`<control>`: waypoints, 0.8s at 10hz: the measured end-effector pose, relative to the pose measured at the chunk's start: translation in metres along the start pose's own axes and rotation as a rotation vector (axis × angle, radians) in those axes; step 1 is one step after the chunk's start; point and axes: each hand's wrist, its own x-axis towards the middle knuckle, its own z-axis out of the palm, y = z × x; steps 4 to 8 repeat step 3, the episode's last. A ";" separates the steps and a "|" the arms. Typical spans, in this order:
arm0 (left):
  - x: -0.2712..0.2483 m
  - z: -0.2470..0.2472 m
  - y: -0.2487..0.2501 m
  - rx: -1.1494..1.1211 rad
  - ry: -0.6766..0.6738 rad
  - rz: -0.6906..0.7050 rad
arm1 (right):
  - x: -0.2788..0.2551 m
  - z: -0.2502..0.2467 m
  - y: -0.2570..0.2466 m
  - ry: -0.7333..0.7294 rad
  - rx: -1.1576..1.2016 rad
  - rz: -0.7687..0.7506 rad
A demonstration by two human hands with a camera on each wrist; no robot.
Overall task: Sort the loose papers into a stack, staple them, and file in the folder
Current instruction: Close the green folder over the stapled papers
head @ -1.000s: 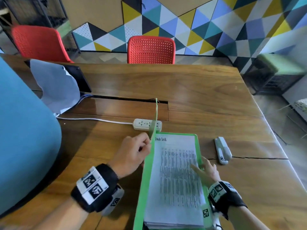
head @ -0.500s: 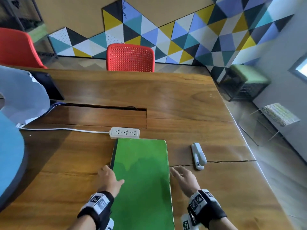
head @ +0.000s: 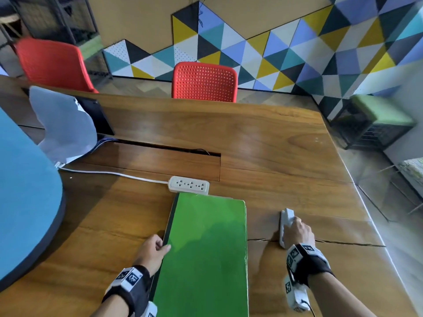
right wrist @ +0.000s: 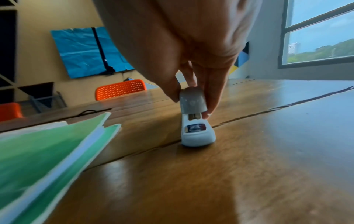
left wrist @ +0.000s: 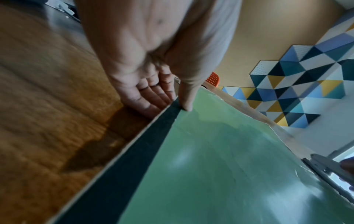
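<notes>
Right grip: my right hand (head: 297,232) pinches the stapler (right wrist: 195,119) from above, thumb on one side and fingers (right wrist: 212,91) on the other, closed round its grey top.
Stapler: white and grey, its base on the tabletop (head: 263,143), lying across a crack in the wood, just right of the folder and apart from it.
Left grip: my left hand (head: 152,250) is on the folder's left edge, the spine side. The thumb (left wrist: 186,97) presses on top of the green cover; the other fingers (left wrist: 147,97) curl down beside the dark spine toward the wood. So this hand holds the folder's edge.
Folder: the green folder (head: 206,252) lies shut and flat between my two hands, long side running away from me.
Papers: white papers (right wrist: 84,145) show as a thin layer between the two green covers at the folder's right edge.
Beyond the folder: a white power strip (head: 188,184) sits just past the far end, its cord running off left.
Far side: two red chairs (head: 203,82) stand behind the tabletop, before a wall of coloured triangles.
Left side: a large blue rounded thing (head: 25,202) fills the left; I cannot tell what it is.
</notes>
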 end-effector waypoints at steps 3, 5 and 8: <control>0.003 -0.004 0.001 0.060 -0.002 0.031 | -0.063 0.044 -0.034 -0.024 0.170 -0.232; 0.003 -0.004 0.001 0.060 -0.002 0.031 | -0.063 0.044 -0.034 -0.024 0.170 -0.232; 0.003 -0.004 0.001 0.060 -0.002 0.031 | -0.063 0.044 -0.034 -0.024 0.170 -0.232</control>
